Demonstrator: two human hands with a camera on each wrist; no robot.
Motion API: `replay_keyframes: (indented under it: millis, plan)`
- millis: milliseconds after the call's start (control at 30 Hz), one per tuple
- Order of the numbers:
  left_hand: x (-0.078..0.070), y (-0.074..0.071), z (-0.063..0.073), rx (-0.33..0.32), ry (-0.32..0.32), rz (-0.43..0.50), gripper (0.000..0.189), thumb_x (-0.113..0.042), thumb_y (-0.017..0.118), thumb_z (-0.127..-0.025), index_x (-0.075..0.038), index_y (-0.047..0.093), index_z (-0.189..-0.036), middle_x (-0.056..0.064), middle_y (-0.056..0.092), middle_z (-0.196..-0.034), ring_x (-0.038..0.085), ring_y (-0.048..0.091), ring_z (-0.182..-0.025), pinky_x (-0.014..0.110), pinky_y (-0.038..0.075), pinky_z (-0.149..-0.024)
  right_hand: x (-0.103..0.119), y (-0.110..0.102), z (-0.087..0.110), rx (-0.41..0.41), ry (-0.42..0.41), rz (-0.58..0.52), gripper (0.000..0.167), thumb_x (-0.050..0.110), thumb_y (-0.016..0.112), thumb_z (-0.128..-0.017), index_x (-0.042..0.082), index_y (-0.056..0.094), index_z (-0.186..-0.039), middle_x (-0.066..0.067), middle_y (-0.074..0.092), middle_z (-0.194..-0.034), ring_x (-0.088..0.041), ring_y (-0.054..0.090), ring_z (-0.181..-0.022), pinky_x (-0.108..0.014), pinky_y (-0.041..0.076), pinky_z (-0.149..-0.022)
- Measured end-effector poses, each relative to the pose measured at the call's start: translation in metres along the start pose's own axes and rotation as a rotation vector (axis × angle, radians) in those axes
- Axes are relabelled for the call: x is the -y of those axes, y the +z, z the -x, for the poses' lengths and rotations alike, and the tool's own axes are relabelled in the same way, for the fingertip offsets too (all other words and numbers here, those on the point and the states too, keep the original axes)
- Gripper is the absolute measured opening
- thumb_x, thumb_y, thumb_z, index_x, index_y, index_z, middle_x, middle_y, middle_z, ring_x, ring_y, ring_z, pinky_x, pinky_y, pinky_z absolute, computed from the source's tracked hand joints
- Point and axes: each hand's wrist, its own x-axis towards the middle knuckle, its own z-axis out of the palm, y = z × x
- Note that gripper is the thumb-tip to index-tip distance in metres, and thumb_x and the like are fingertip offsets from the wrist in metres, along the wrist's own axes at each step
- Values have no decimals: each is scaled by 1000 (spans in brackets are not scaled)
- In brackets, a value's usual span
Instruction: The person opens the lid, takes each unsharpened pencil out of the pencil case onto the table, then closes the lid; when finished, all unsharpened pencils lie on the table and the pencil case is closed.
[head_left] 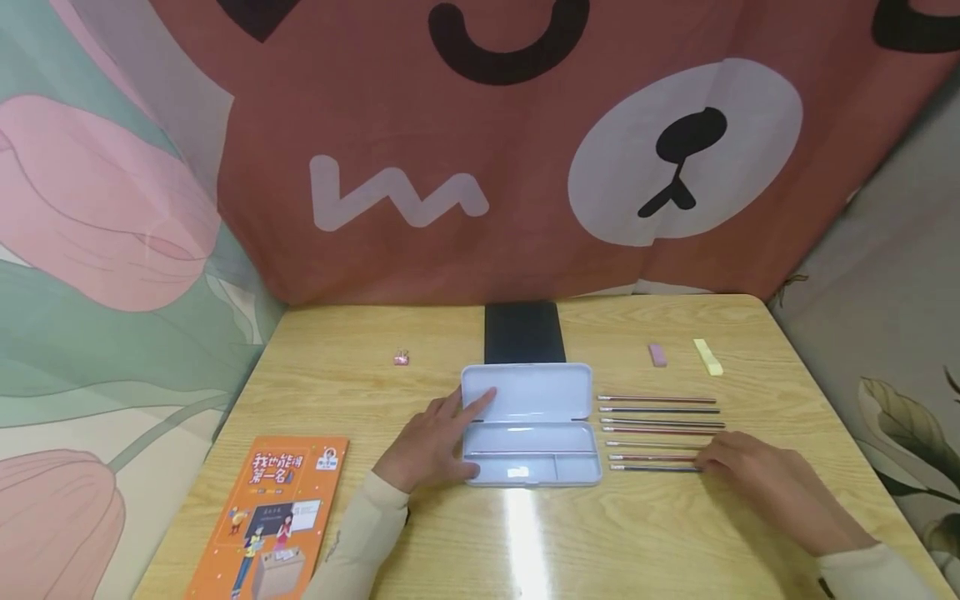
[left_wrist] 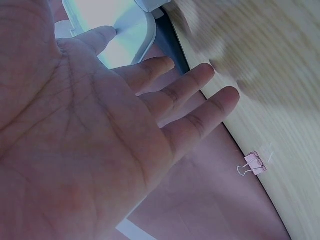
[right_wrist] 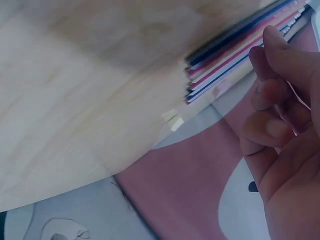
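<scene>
A pale blue pencil case point(head_left: 577, 429) lies open on the table, its lid folded back and its tray divided into compartments. My left hand point(head_left: 423, 446) spreads over the case's left end, index finger across the lid and thumb at the tray's near left corner. Right of the case, several pencils point(head_left: 656, 399) in red and dark colours lie in a row, white ends toward the case. Over the right ends of the nearest pencils is my right hand point(head_left: 776, 487), fingers loosely bent. In the right wrist view its fingertips point(right_wrist: 272, 35) overlap the pencils, with no pencil seen between them.
Behind the case lies a black flat item point(head_left: 523, 333). A pink binder clip point(head_left: 401, 358) sits at the back left. Purple point(head_left: 657, 355) and yellow erasers point(head_left: 707, 357) lie at the back right. An orange book point(head_left: 262, 517) rests at the front left of the wooden table point(head_left: 600, 542).
</scene>
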Motion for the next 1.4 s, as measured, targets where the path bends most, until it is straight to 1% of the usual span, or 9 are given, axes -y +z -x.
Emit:
replay_keyframes:
  millis: [67, 133, 233, 400, 467, 600, 900, 1200, 1400]
  plan:
    - [0, -1, 0, 3, -5, 0, 106, -30, 93, -90, -33, 31, -176, 20, 29, -180, 47, 43, -156, 68, 42, -121, 2, 1, -7, -33, -39, 4, 43, 44, 43, -117, 29, 81, -102, 11, 73, -107, -17, 74, -98, -30, 57, -59]
    - [0, -1, 0, 6, -11, 2, 106, -30, 93, -90, -34, 31, -176, 19, 29, -181, 47, 42, -157, 68, 42, -121, 7, 4, -16, -71, -69, -3, 66, 51, 21, -118, 29, 81, -101, 12, 72, -106, -15, 74, -96, -29, 56, -59]
    - [-1, -1, 0, 8, -15, 3, 106, -30, 93, -90, -34, 31, -176, 19, 29, -181, 47, 42, -156, 68, 42, -121, 20, 9, -33, -100, -91, -23, 60, 52, 27, -118, 28, 80, -101, 13, 73, -103, -14, 74, -94, -32, 59, -63]
    - [-2, -1, 1, 4, -10, 10, 106, -29, 93, -89, -33, 31, -176, 17, 29, -181, 46, 43, -156, 68, 43, -120, 52, 14, -60, -42, -94, -47, 13, 32, 74, -104, 24, 81, -111, 11, 77, -107, -13, 76, -97, -37, 64, -77]
    - [-2, -1, 0, 1, -5, 9, 107, -29, 93, -89, -33, 31, -176, 16, 29, -181, 45, 43, -156, 68, 43, -120, 63, 16, -69, 5, -115, -39, 22, 21, 82, -94, 23, 81, -116, 9, 77, -111, -15, 76, -102, -38, 65, -82]
    - [-2, 0, 0, 1, -6, 12, 107, -28, 93, -90, -34, 30, -176, 16, 30, -181, 45, 43, -156, 67, 43, -121, 79, 19, -83, 81, -164, -58, 36, 12, 84, -91, 20, 80, -127, 3, 77, -122, -19, 74, -112, -39, 65, -90]
    - [-2, 1, 0, 11, -21, 15, 109, -28, 93, -90, -36, 28, -176, 16, 28, -181, 44, 42, -157, 67, 43, -121, 103, 27, -109, 128, -236, -97, 39, 8, 85, -93, 16, 78, -131, 0, 76, -126, -19, 72, -118, -37, 65, -92]
    - [-2, 1, 0, 7, -18, 11, 108, -28, 94, -89, -35, 30, -176, 17, 29, -181, 45, 43, -156, 66, 44, -121, 114, 37, -126, 270, -23, -261, 14, 15, 80, -102, 19, 76, -116, 9, 73, -107, -4, 64, -93, -29, 61, -83]
    - [-2, 0, 0, 1, -12, 6, 107, -28, 94, -89, -32, 31, -176, 19, 31, -180, 46, 44, -155, 67, 43, -121, 110, 37, -127, 243, -19, -320, 13, 16, 82, -101, 19, 75, -112, 9, 71, -104, -3, 60, -88, -27, 58, -76]
